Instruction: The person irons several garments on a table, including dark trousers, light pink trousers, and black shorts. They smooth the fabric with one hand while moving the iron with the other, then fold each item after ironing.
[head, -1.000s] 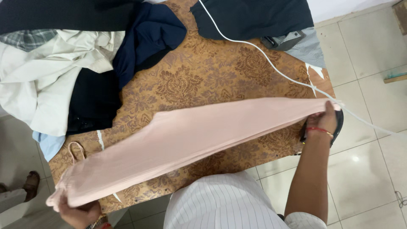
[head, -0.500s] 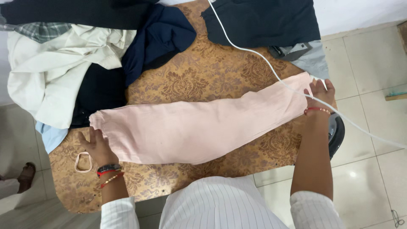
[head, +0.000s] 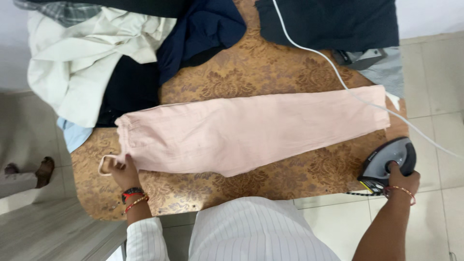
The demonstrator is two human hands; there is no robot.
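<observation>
Pale pink trousers (head: 251, 133) lie flat across a brown patterned ironing table (head: 241, 77), waist to the left, leg end to the right. My left hand (head: 123, 169) rests on the waist corner beside the pink drawstring loop (head: 104, 164), fingers pressing the cloth down. My right hand (head: 403, 179) grips the handle of a grey and black iron (head: 384, 162) standing at the table's front right corner. The iron's white cord (head: 328, 67) runs over the table and across the trouser leg end.
A heap of clothes, cream (head: 82, 58), navy (head: 198, 34) and black, fills the back left. A dark garment (head: 333, 24) and a striped one (head: 386, 67) lie at the back right. Tiled floor surrounds the table; another person's foot (head: 43, 166) stands at left.
The pink trousers were spread flatter and shifted right. My right hand left the leg end and took the iron's handle. My left hand stayed at the waist corner.
</observation>
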